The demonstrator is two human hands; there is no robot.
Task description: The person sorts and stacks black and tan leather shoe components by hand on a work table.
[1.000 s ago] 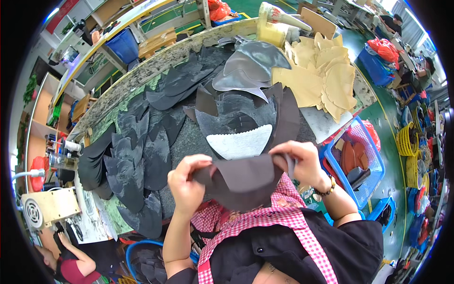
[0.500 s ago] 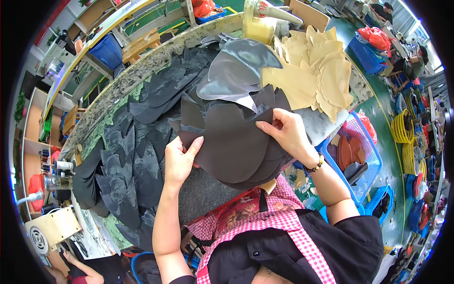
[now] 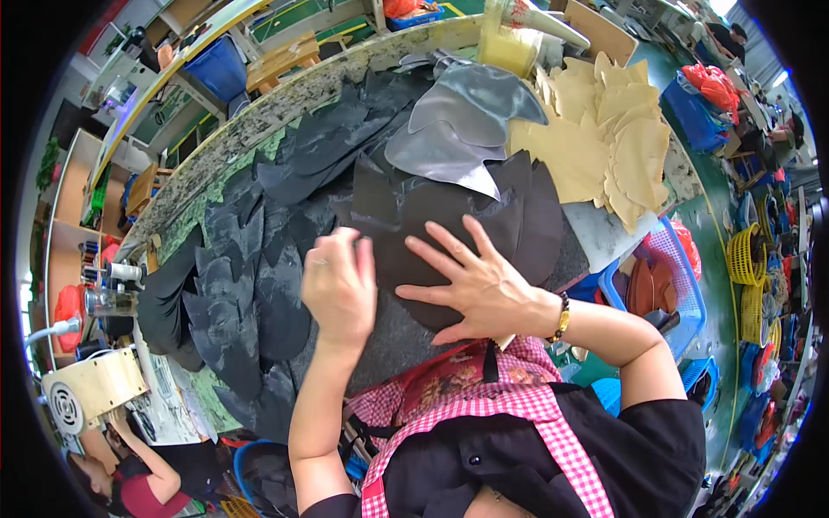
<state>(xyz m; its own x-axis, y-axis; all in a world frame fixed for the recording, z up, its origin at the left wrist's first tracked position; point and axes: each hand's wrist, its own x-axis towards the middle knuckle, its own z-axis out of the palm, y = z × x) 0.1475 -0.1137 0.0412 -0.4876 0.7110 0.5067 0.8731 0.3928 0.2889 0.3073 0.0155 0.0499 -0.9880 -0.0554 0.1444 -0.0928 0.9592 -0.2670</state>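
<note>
Resting right hand [image 3: 479, 293] flat and spread wide on brown piece [image 3: 390, 259], at near side of table [image 3: 393, 345]; holding left hand [image 3: 341, 289] curled and narrow by its left side, cannot tell whether gripping anything; with black pieces [image 3: 220, 289] leftward, grey pieces [image 3: 458, 121] just beyond, tan pieces [image 3: 596, 134] farther right

Two hands [image 3: 488, 289] [image 3: 338, 285] in play here, one beaded bracelet [image 3: 564, 318], one gingham apron [image 3: 554, 416], one heap of tan cut pieces [image 3: 591, 142]!
</note>
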